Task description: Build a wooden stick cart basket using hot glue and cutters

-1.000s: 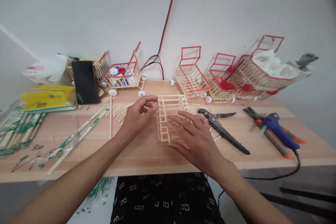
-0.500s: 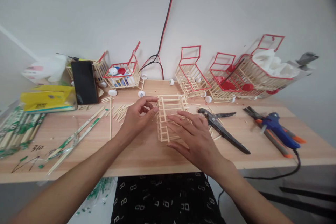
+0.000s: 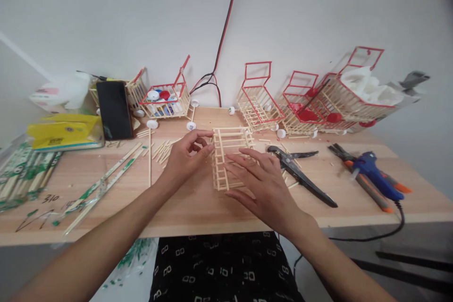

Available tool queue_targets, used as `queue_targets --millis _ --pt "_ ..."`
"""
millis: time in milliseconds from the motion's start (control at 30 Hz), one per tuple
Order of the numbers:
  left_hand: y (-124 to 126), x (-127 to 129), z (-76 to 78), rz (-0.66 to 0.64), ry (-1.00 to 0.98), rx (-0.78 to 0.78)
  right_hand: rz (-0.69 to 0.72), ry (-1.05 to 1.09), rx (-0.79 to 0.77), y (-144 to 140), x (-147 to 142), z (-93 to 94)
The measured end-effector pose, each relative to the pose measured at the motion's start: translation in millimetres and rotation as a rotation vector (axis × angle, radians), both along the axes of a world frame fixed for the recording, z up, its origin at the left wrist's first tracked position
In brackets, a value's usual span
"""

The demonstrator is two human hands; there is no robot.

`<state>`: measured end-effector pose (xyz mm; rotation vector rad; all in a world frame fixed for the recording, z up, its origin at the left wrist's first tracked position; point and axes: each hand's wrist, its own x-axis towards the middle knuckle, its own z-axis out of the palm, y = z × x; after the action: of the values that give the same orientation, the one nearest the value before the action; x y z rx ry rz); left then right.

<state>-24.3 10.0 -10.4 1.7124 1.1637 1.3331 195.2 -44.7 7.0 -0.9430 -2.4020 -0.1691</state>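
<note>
A pale lattice of thin wooden sticks (image 3: 226, 148) lies in the middle of the wooden table (image 3: 198, 207). My left hand (image 3: 186, 155) pinches the lattice's upright left side between thumb and fingers. Spread flat with fingers apart, my right hand (image 3: 264, 186) presses on the lattice's lower right part and hides it. Short cut sticks (image 3: 161, 150) lie just left of my left hand.
Black cutters (image 3: 300, 174) and a blue glue gun (image 3: 377, 181) lie to the right. Several red-rimmed stick carts (image 3: 260, 104) stand along the wall, one holding bottle caps (image 3: 164, 99). A phone (image 3: 114, 109), a yellow pack (image 3: 65, 133) and wrapped chopsticks (image 3: 21, 172) sit left.
</note>
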Motion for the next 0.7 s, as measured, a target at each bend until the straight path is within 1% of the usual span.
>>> queue_targets --millis 133,233,333,433,567,700 --pt "0.1 -0.6 -0.5 -0.005 0.004 0.006 0.011 0.049 -0.052 1.9 7.1 7.2" --pt "0.5 -0.9 -2.0 -0.003 -0.009 0.008 -0.038 0.172 -0.109 8.3 22.0 18.3" --pt "0.7 -0.8 -2.9 0.002 -0.011 -0.018 -0.094 0.295 -0.123 15.8 38.6 28.1" --pt "0.1 -0.1 -1.6 0.007 -0.011 -0.042 -0.094 0.353 -0.133 19.6 48.4 31.1" --pt "-1.0 0.9 1.5 0.012 -0.018 -0.059 -0.041 0.309 -0.168 20.0 48.3 26.4" --pt "-0.6 0.7 0.5 0.005 -0.034 -0.064 0.026 0.176 -0.165 21.4 41.3 23.8"
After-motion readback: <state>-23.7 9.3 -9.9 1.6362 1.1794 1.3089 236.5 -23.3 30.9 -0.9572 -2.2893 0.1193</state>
